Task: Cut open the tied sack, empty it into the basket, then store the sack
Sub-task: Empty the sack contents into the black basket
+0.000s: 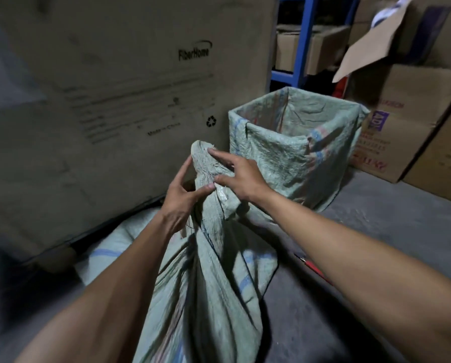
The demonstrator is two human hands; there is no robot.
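Note:
A pale green woven sack (pixel 206 279) with faint blue stripes stands on the floor in front of me, its neck gathered and raised. My left hand (pixel 180 197) pinches the neck from the left between thumb and fingers. My right hand (pixel 241 176) lies on the bunched top from the right, fingers spread over the cloth. Behind the sack stands the square basket (pixel 269 150), lined with the same green woven cloth; its mouth is open and I see nothing inside. I cannot make out the tie on the neck.
A very large printed cardboard box (pixel 109 100) fills the left and back. More cartons (pixel 402 121) are stacked at the right, beside a blue shelf frame (pixel 301 40). A thin red object (pixel 310 265) lies on the grey concrete floor (pixel 376 218) right of the sack.

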